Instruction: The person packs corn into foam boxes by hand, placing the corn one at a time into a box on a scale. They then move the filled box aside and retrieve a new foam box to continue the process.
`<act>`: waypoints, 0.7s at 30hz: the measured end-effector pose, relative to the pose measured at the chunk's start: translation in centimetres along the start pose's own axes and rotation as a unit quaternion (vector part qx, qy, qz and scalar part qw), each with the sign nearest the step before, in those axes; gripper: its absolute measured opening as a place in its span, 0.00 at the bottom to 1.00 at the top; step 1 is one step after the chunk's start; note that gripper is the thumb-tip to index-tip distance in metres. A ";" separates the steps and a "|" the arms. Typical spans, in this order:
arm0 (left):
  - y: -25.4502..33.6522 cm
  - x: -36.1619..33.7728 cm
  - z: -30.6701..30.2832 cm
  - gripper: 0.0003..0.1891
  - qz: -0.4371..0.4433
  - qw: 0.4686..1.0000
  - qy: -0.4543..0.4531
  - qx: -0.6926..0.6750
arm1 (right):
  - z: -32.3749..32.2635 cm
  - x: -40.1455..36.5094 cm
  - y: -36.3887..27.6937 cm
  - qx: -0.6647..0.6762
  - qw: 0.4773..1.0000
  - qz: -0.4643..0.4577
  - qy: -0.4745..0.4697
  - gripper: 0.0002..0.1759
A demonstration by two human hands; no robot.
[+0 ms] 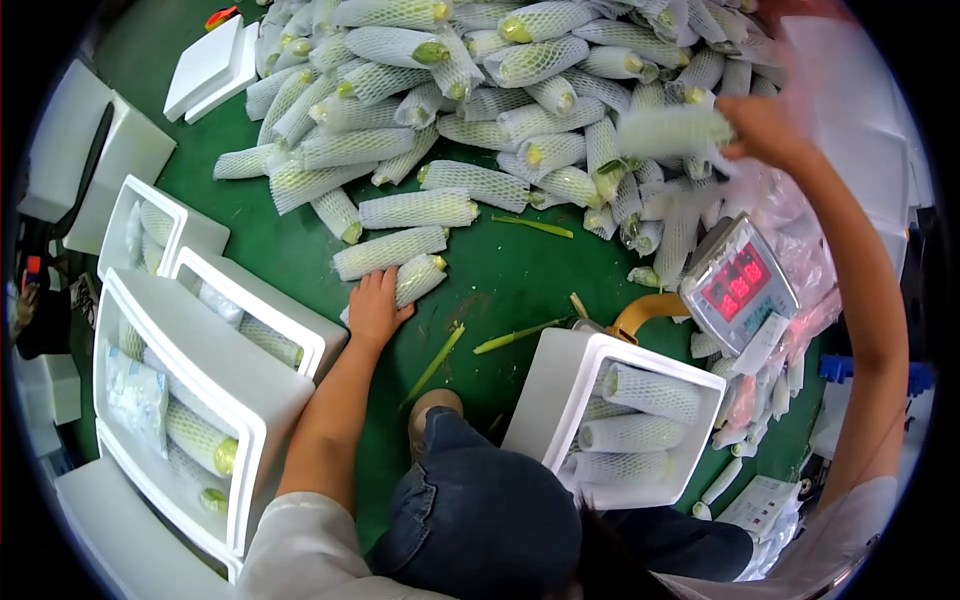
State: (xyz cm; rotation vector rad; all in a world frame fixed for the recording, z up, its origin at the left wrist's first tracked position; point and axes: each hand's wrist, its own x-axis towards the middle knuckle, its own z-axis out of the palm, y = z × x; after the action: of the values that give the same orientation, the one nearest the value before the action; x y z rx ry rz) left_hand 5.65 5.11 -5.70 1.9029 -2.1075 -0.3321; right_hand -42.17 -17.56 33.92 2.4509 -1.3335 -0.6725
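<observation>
Item: net-sleeved piece, upper R, over the R side of the pile; blurred, so detail n/a. R hand is closed on one end of it, approx. at the display's far side. L hand lies palm-down on a short sleeved piece, fingers spread over it; firm grip or mere contact, can't tell. A second sleeved piece lies just beside.

Adj. to pile: scale display, tilted, red digits lit, reading n/l. Open foam box nr the person's legs, w/ sleeved pieces inside. L side: stacked foam boxes, incl. one w/ a clear pack. Loose stalks on green floor, nr a shoe.

Risks (judged): end-only hold, so piece could slide out of its net or drop if swung fast. Pile is loose; a knock could set pieces rolling. Low R arm pass could bump display. Stalks underfoot: poss. slip. Hard press by L hand could bruise the piece.
</observation>
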 end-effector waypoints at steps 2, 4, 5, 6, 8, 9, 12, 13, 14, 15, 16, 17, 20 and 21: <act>1.9 -0.6 -0.9 0.41 -0.036 0.999 0.008 0.017 | -5.5 -1.5 -3.7 0.062 0.994 0.027 0.089 0.23; 7.5 -1.7 -4.0 0.46 -0.100 0.994 0.034 -0.040 | -8.2 -4.7 -7.7 0.172 0.971 0.057 0.157 0.24; 10.2 -1.9 -5.9 0.48 -0.019 0.968 0.108 -0.228 | -7.4 -6.8 -10.1 0.270 0.944 0.090 0.169 0.26; 13.2 -1.9 -8.8 0.52 0.034 0.907 0.057 -0.416 | -7.5 -8.7 -13.3 0.456 0.879 0.096 0.101 0.31; 19.6 -2.3 -15.2 0.56 0.022 0.496 -0.078 -0.865 | -5.8 -13.6 -19.7 0.590 0.803 0.079 -0.041 0.37; 21.7 -1.9 -18.0 0.52 0.013 0.396 -0.069 -0.916 | -7.8 -14.9 -23.1 0.666 0.733 -0.009 -0.138 0.40; 20.2 -2.5 -20.0 0.44 -0.078 0.343 -0.204 -0.914 | -6.4 -19.9 -27.6 0.791 0.606 0.032 -0.080 0.41; 20.4 -3.1 -20.2 0.41 -0.102 0.336 -0.195 -0.916 | -5.5 -21.0 -28.4 0.807 0.584 0.081 -0.037 0.40; 20.5 -4.0 -20.7 0.37 -0.128 0.332 -0.188 -0.916 | -5.0 -21.9 -29.8 0.825 0.552 0.123 0.002 0.38; 20.2 -4.7 -21.0 0.37 -0.129 0.379 -0.177 -0.899 | -4.0 -22.3 -31.0 0.851 0.512 0.113 0.010 0.38; 20.1 -5.4 -20.7 0.36 -0.123 0.423 -0.169 -0.881 | -3.9 -22.4 -33.0 0.879 0.462 0.119 0.015 0.40; 20.7 -5.9 -20.8 0.36 -0.112 0.462 -0.167 -0.864 | -4.4 -22.2 -35.5 0.901 0.413 0.129 0.024 0.41; 22.0 -7.6 -23.7 0.33 -0.019 0.605 -0.146 -0.783 | -4.5 -20.3 -42.2 0.880 0.426 0.120 0.171 0.38; 22.0 -8.5 -25.1 0.37 0.004 0.623 -0.190 -0.759 | -4.7 -20.6 -42.7 0.862 0.445 0.138 0.199 0.35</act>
State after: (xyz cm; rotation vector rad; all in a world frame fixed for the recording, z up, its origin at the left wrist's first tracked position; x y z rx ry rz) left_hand -5.07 16.32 25.08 0.6898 -0.9802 -1.8549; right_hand -18.83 22.91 24.61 2.4413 -2.5361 2.4626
